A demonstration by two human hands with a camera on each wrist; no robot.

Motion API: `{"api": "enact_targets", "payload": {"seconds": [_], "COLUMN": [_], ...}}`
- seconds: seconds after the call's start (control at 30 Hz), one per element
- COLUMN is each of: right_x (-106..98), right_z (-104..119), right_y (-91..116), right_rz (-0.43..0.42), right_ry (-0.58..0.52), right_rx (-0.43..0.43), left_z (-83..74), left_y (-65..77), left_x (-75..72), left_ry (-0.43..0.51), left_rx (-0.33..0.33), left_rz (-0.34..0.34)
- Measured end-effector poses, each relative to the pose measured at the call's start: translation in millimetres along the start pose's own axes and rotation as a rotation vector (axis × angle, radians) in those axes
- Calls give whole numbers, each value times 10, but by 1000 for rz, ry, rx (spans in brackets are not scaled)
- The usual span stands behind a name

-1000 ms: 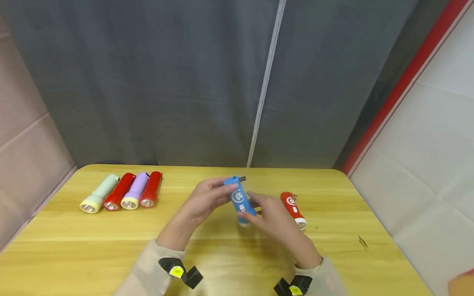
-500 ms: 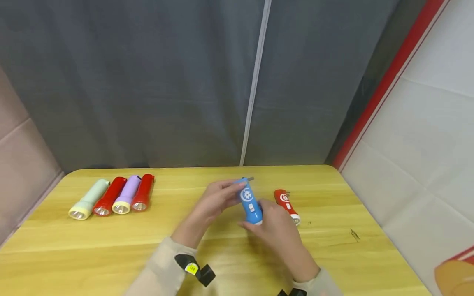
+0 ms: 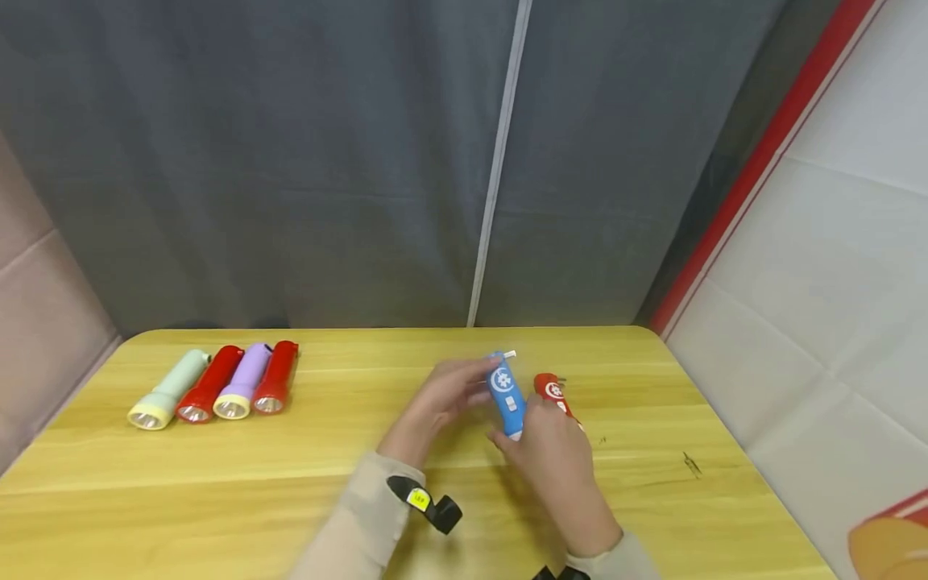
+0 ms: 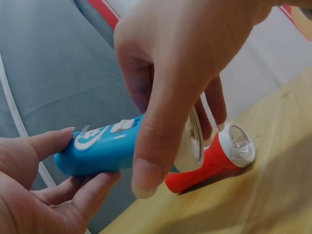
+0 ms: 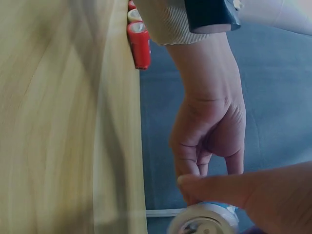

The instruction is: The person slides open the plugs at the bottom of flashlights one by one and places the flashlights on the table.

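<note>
A blue flashlight point(image 3: 506, 395) with a white emblem and a white switch is held between both hands over the table. My left hand point(image 3: 447, 393) pinches its tail end, thumb on top and fingers below, as the left wrist view shows. At the head end my right hand point(image 3: 558, 463) grips it, with the thumb along the near side of the lens rim. The lens end faces toward me. Just beyond the right hand, a red flashlight point(image 4: 207, 168) with a white rim lies on the table, partly covered by that hand in the head view.
Toward the left of the wooden table point(image 3: 254, 483) lie a mint flashlight point(image 3: 174, 387), a red one point(image 3: 213, 383), a purple one point(image 3: 246, 379) and another red one point(image 3: 278, 377), side by side. A grey curtain point(image 3: 290, 161) hangs behind; a white wall panel point(image 3: 834, 322) stands right.
Both hands have carried the blue flashlight to the right, close to the red one with the white rim. The right hand's grip has shifted down to the head end.
</note>
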State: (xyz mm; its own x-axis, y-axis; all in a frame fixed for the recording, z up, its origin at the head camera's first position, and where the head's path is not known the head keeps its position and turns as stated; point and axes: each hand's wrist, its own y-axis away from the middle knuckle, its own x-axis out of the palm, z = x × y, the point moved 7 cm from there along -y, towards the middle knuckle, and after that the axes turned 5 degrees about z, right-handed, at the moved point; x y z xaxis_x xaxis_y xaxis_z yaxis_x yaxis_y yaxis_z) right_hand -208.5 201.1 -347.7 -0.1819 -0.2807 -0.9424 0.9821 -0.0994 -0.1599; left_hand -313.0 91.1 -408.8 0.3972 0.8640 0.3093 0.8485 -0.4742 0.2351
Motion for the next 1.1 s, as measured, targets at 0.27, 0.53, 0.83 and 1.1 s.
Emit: {"api": "enact_targets", "payload": {"seconds": [0.27, 0.53, 0.83, 1.1], "right_x": [52, 182, 303, 341], "right_z": [-32, -91, -123, -150], "right_y": [-3, -43, -68, -90], "right_rz": [-36, -35, 17, 15], "right_ry": [118, 171, 177, 166], "right_rx": [26, 47, 47, 56], "left_z": [169, 218, 266, 246], "left_y": [-151, -194, -225, -282], "left_x": [3, -31, 26, 62], "left_ry": [-4, -228, -303, -477], "left_rx": [-25, -29, -13, 67], "left_rz": [-61, -107, -110, -156]}}
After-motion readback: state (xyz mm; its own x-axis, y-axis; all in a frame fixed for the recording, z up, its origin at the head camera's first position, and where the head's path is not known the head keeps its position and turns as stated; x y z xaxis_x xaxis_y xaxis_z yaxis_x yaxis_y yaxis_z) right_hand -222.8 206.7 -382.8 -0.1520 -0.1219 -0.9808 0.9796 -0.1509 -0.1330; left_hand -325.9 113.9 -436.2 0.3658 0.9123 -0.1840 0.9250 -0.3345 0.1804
